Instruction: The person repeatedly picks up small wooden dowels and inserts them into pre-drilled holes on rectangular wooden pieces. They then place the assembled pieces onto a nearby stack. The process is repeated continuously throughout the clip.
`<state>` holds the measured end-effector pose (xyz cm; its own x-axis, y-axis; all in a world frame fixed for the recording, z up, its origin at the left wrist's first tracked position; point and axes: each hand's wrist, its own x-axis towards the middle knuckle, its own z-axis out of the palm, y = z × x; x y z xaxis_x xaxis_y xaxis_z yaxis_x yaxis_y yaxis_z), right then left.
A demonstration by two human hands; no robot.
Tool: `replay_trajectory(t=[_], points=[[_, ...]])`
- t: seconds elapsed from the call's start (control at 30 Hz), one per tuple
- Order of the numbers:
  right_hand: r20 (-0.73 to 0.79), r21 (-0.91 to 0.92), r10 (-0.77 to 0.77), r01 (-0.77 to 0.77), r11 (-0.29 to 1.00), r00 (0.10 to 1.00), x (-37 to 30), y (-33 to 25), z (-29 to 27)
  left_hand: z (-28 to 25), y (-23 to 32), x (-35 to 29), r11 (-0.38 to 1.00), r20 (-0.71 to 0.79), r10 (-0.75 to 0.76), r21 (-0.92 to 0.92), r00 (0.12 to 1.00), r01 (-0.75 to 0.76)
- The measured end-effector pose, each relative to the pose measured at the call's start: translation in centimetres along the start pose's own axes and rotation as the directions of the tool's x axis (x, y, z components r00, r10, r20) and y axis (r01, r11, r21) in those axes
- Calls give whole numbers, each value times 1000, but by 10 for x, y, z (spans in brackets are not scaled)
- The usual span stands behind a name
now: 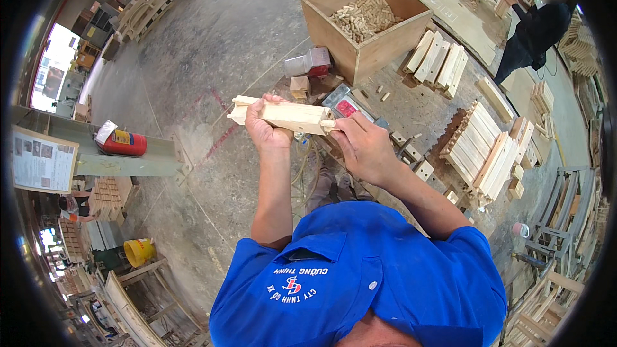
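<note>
My left hand (268,130) is wrapped round a pale wooden block (297,114), possibly more than one piece laid together, held level above the floor. A short peg-like tip sticks out of its left end. At its right end my right hand (367,148) is closed, thumb and fingers pinching a small wooden dowel (328,124) against the end face. The fingers partly cover that dowel, so how deep it sits cannot be told. Just beyond the block, a grey and red tool or box (347,104) lies at the bench's edge.
A plywood box (393,46) with many dowels (366,18) stands at the far side of the bench. Stacked wooden strips (475,144) and more strips (437,61) lie to the right. A plastic container (308,63) is nearby. Another person (538,35) stands far right.
</note>
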<state>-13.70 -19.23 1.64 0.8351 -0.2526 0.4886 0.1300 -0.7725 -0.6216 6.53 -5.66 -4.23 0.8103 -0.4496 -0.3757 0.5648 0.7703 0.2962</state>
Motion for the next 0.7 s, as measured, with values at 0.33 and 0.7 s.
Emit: replay_trajectory(t=[0.33, 0.7], points=[[39, -43, 7, -5, 999, 999, -4, -1, 10, 5, 5, -6, 995, -26, 99, -29, 995, -100], [43, 90, 110, -113, 990, 993, -3, 2, 23, 1, 11, -2, 984, 3, 176, 10, 984, -176]])
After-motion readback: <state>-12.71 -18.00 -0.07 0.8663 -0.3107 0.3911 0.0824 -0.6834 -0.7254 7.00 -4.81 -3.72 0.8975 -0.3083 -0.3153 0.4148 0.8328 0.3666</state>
